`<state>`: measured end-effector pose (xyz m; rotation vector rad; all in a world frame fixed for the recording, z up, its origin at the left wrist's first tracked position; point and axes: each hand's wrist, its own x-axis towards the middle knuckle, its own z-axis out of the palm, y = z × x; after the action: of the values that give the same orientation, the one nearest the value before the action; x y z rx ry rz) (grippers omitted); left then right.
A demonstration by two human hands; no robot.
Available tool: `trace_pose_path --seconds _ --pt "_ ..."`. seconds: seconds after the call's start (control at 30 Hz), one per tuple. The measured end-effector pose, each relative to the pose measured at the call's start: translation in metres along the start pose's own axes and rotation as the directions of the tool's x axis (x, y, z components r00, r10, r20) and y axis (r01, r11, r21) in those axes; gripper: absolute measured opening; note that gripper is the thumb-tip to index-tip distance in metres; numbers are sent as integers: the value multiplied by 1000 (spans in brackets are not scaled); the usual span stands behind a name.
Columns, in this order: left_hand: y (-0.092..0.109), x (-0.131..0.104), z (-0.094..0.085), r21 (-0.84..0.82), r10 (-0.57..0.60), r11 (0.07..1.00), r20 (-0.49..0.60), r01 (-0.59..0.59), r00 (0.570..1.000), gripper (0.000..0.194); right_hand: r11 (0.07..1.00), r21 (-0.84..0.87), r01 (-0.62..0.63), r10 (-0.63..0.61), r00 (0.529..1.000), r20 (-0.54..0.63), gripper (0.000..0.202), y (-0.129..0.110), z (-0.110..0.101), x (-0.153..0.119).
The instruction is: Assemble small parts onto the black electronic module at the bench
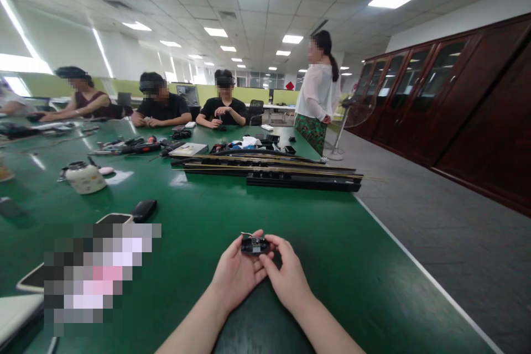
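A small black oval device (255,246) with its inside exposed is held above the green table (199,215). Metallic and light parts show in its middle, and a thin silvery piece sticks out at its upper left. My left hand (238,274) cradles the device from the left and below, palm up, thumb at its left end. My right hand (288,271) grips its right end between thumb and fingers. Finer parts inside the device are too small to tell.
Long black rails with yellowish rods (269,168) lie across the table ahead. At left are a patterned cup (85,177), a black case (144,210) and a blurred-out phone-like item. Several people sit beyond; one person (317,88) stands near a fan (341,124).
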<state>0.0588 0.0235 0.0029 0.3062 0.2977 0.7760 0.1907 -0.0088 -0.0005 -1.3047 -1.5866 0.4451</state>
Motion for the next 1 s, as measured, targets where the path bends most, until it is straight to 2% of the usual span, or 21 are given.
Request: trace_pose_path --seconds 0.17,0.3,0.4,0.6,0.83,1.0 --pt "-1 2 1 -18 15 1000 -6 -15 1000 30 998 13 54 -55 998 35 38 -6 0 2" --pt "-2 3 2 -31 28 999 -14 -29 1000 29 995 6 95 -96 994 61 32 -6 -1 3" --pt "-2 3 2 -38 49 998 -2 -49 999 28 995 -10 94 -94 994 62 25 -5 -1 3" --pt "-1 2 1 -42 51 998 -9 -52 999 30 994 -11 109 -108 991 79 25 -5 -1 3" --pt "0 2 1 -11 44 999 21 -44 999 46 994 -14 109 -108 991 81 26 -7 -1 3" --pt "-1 3 -1 -21 23 1000 7 -23 1000 40 995 -17 103 -100 989 105 24 -7 -2 3"
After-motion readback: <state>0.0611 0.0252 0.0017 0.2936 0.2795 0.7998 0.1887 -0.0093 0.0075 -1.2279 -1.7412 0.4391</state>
